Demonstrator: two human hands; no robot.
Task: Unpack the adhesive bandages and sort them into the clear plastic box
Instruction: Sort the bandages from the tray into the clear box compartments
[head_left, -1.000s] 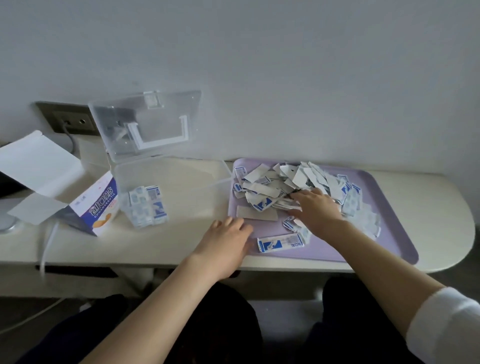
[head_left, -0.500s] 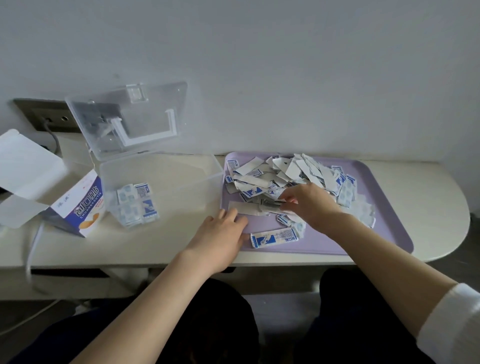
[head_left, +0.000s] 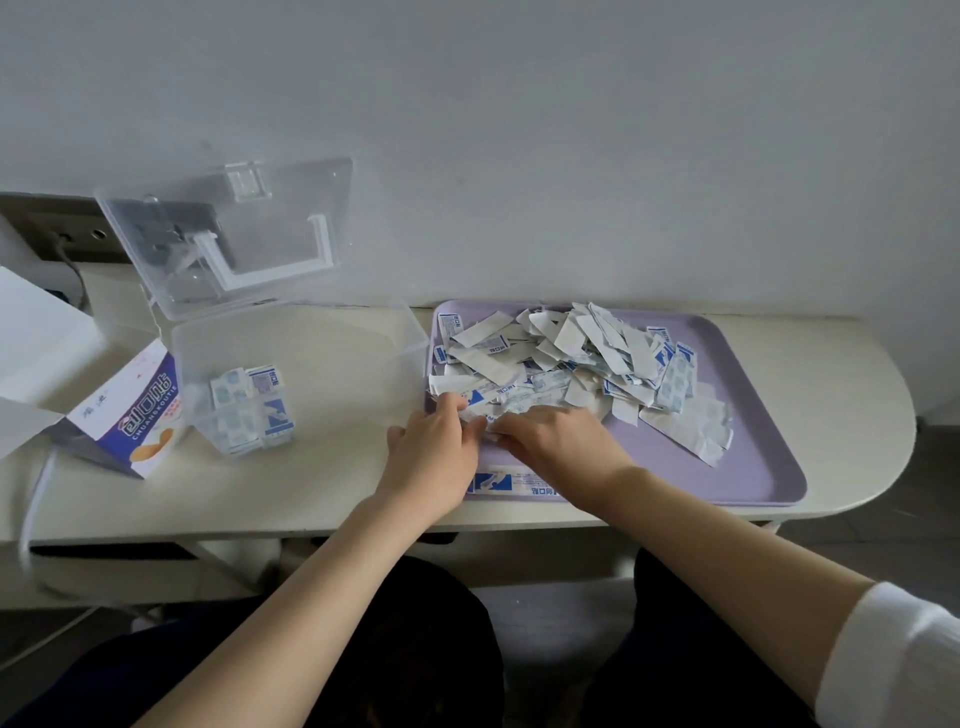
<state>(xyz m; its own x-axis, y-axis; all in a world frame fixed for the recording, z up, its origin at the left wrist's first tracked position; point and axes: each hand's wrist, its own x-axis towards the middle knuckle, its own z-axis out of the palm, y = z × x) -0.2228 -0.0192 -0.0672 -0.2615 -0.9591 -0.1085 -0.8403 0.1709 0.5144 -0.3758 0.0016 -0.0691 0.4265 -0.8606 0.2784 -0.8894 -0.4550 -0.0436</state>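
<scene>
Head view, near to far. A white sleeve (head_left: 893, 660) covers the right upper forearm, and both forearms reach over the near edge of the cream tabletop (head_left: 260, 493). The left hand (head_left: 431, 457) and right hand (head_left: 556, 447) meet, fingertips almost touching, at the near-left corner of a lilac tray (head_left: 727, 478). Each grip is closed, fingers curled onto a wrapped bandage (head_left: 467, 410) at the edge of the pile; blur hides the exact contact. One loose bandage (head_left: 511, 483) lies on the tray just below the right hand. The pile of bandages (head_left: 571, 358) fills the tray's far half. Left of the tray, touching it, stands the clear plastic box (head_left: 337, 389) with sorted bandages (head_left: 249, 410) in its near-left corner. A bandage carton (head_left: 135, 415) stands open just beside it. The box lid (head_left: 234, 234) is raised against the wall, in front of a wall socket (head_left: 78, 239).
</scene>
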